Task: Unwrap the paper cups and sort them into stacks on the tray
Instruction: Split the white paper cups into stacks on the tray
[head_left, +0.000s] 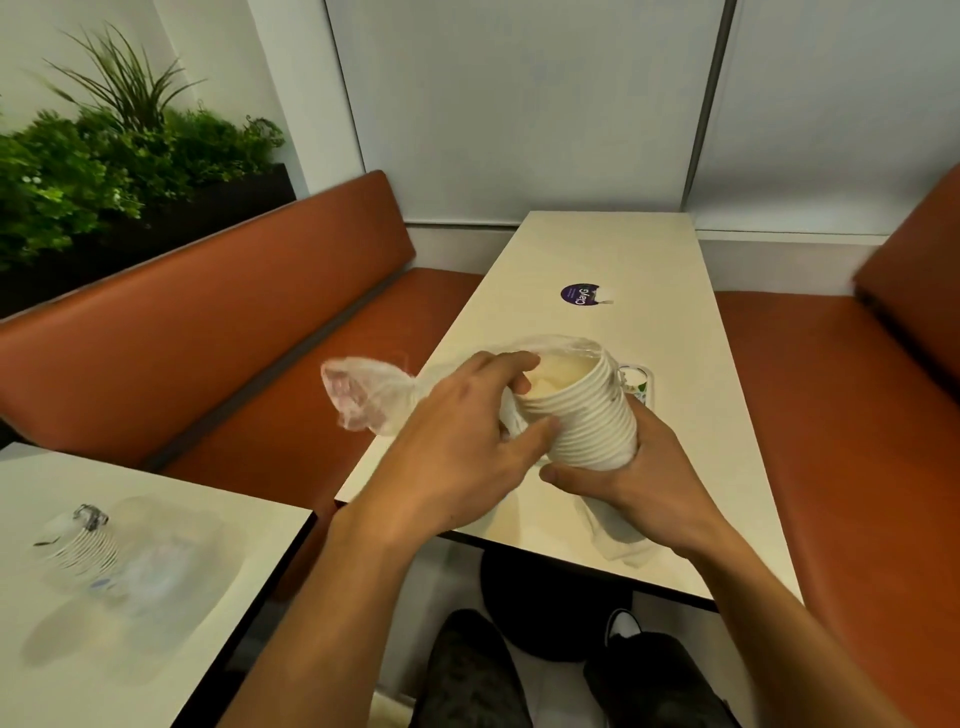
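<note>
A nested stack of white paper cups (587, 415) is held above the cream table (597, 260), mouth tilted up and away. My right hand (639, 467) grips the stack's lower end from below. My left hand (467, 431) holds the upper part, fingers over the rim and thumb against the side, pinching the clear plastic wrap (363, 395) that trails off to the left. More loose wrap (618, 535) hangs below my right hand. No tray is plainly visible.
A purple round sticker (581, 295) lies mid-table, and a small printed item (639, 382) sits just behind the cups. A second table (130, 597) at lower left carries another wrapped cup stack (88, 545). Orange benches flank the table; plants stand at the far left.
</note>
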